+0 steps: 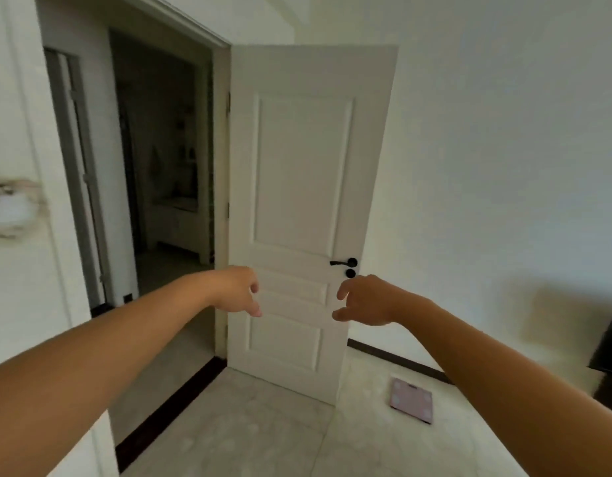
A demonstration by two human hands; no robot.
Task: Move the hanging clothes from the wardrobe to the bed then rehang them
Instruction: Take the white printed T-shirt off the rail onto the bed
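Both arms out front. Left hand (237,292) & right hand (361,301) loosely curled, holding nothing, apart, before open white panelled door (297,201). Clothes, wardrobe, bed not in view. Pink scale (411,401) on floor.

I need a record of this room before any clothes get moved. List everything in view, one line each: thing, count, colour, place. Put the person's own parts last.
door: one, white, centre, swung open
door handle: one, black, door's right edge
doorway: one, dim room beyond, left of the door
bathroom scale: one, pink, on the floor by the right wall
floor: pale tiles, bottom
dark furniture: one piece, black, right edge, cut off
left hand: one, raised, holds nothing
right hand: one, raised, holds nothing
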